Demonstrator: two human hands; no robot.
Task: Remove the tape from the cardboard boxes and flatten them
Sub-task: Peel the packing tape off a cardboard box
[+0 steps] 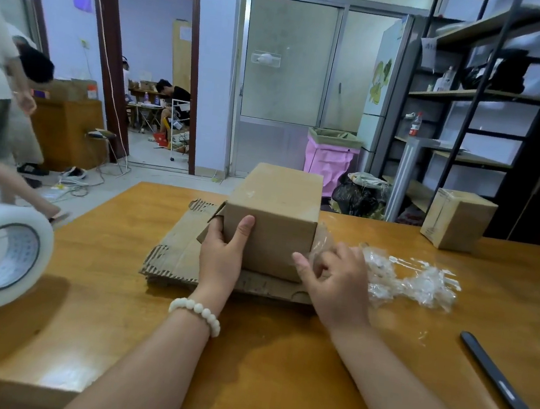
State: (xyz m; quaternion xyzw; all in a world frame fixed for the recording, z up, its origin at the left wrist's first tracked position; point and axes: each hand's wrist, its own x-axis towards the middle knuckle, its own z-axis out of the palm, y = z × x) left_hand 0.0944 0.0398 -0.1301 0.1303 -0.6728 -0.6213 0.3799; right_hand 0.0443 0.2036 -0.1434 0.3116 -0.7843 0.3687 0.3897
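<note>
**Light, stiff box; clingy film at its right edge**

On the table (pixel 275 359), the flattened cardboard (pixel 176 253) carries the closed box (pixel 278 205) on its far half. The box is probably light and stiff, though a hard squeeze would dent it. Over the sheet's middle, the left hand (pixel 223 249) clamps the box's near-left corner. At the sheet's right end, the right hand (pixel 337 282) pinches a clear tape strip (pixel 322 242). It looks thin and sticky, so it is best gripped close to the peel line.

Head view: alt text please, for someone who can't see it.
The left hand grips a cardboard box by its left end while the right hand pinches clear tape at its right end. The box sits on flattened cardboard on a wooden table, crumpled tape beside it.
</note>
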